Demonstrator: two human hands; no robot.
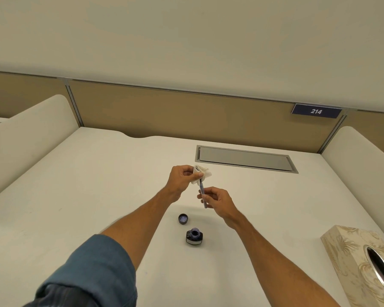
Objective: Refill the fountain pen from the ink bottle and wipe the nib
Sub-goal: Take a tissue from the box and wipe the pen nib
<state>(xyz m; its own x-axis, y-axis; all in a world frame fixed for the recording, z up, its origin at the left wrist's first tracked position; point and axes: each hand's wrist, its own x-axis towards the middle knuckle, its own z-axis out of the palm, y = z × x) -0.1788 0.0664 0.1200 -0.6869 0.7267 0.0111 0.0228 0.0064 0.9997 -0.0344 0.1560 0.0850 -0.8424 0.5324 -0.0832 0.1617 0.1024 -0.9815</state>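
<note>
Desk (87, 196) middle's being blocked by ink bottle (194, 236) and cap (183, 218), right corner by tissue box (350, 258); left's being left open.

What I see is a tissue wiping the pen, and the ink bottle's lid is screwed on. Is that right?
Not quite. In the head view the ink bottle is open; its lid lies on the desk beside it. The tissue does wrap the tip of the pen.
</note>
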